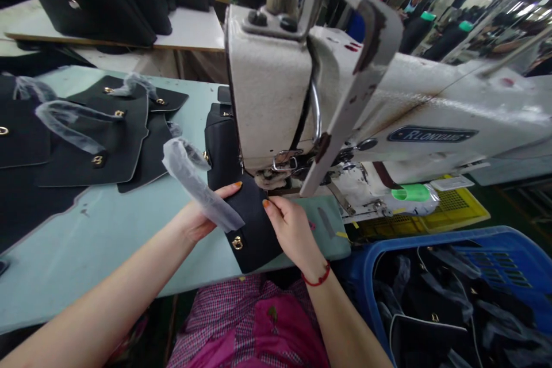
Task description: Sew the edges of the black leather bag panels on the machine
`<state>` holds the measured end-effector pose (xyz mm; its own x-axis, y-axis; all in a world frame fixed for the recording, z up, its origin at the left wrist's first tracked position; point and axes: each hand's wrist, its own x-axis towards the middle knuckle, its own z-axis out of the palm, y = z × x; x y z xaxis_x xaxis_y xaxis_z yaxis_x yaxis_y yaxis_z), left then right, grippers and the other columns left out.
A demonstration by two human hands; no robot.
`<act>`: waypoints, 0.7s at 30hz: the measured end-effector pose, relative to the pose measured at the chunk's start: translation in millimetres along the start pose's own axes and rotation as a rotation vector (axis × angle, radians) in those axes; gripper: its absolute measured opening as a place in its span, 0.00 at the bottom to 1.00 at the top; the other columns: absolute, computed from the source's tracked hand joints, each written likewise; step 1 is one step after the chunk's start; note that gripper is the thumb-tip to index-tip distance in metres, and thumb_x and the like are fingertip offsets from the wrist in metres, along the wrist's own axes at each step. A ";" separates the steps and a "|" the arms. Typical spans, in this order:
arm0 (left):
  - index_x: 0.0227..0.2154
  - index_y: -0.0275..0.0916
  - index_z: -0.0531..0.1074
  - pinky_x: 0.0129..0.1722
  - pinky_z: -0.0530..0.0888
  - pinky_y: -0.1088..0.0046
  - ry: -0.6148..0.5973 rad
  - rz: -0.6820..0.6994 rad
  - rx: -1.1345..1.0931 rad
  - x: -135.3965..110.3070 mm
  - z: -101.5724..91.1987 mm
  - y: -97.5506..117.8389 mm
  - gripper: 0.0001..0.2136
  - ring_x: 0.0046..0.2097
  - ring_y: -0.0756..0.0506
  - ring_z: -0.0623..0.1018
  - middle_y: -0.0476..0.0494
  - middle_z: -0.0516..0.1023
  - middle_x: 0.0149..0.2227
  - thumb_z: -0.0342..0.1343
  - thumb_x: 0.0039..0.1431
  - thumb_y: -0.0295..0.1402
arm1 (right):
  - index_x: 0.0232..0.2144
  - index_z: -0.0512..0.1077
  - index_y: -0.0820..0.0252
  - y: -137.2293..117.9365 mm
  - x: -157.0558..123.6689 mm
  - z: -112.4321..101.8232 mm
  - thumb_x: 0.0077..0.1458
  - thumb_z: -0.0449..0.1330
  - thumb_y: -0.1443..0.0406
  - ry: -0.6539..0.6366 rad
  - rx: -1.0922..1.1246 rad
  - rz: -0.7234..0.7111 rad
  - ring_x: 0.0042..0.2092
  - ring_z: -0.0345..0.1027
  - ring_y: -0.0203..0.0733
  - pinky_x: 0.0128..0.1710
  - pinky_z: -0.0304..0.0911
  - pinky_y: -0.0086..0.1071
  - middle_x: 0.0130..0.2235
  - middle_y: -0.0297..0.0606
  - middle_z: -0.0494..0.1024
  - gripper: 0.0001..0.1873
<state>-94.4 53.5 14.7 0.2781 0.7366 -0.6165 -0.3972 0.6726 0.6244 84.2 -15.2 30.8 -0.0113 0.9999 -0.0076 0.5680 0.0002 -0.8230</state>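
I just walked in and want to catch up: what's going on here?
Someone has a black bag piece under the head of a sewing machine. The left hand is on it, partly behind its plastic-wrapped handle; the right hand is at its right edge. Whether the needle is in it can't be made out. Similar pieces lie on the table to the left, and a blue basket at the right holds more.
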 end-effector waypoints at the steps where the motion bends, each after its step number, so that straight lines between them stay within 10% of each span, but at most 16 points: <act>1: 0.39 0.29 0.78 0.42 0.80 0.64 0.063 0.027 -0.053 -3.9 4.1 -6.3 0.10 0.36 0.40 0.83 0.34 0.83 0.39 0.60 0.52 0.23 | 0.33 0.74 0.60 -1.0 1.0 -5.5 0.66 0.50 0.60 -0.022 -0.037 -0.008 0.32 0.68 0.38 0.31 0.56 0.27 0.30 0.37 0.76 0.16; 12: 0.47 0.35 0.75 0.56 0.73 0.67 0.204 0.215 -0.577 -32.6 61.8 -69.5 0.14 0.56 0.41 0.74 0.40 0.80 0.48 0.54 0.60 0.24 | 0.31 0.77 0.59 -7.1 24.3 -48.6 0.64 0.54 0.59 -0.090 -0.480 -0.047 0.35 0.73 0.41 0.32 0.55 0.29 0.32 0.38 0.80 0.15; 21: 0.43 0.27 0.76 0.47 0.79 0.64 0.164 0.172 -0.494 -27.9 51.4 -69.5 0.13 0.40 0.41 0.82 0.34 0.81 0.43 0.59 0.54 0.22 | 0.31 0.78 0.59 2.5 27.6 -46.3 0.63 0.56 0.58 -0.098 -0.353 -0.055 0.35 0.73 0.39 0.32 0.57 0.28 0.32 0.37 0.80 0.15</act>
<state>-29.6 -10.2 13.1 0.0482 0.7857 -0.6167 -0.7991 0.4008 0.4481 123.4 13.0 54.8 -0.1185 0.9923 -0.0371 0.8129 0.0755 -0.5775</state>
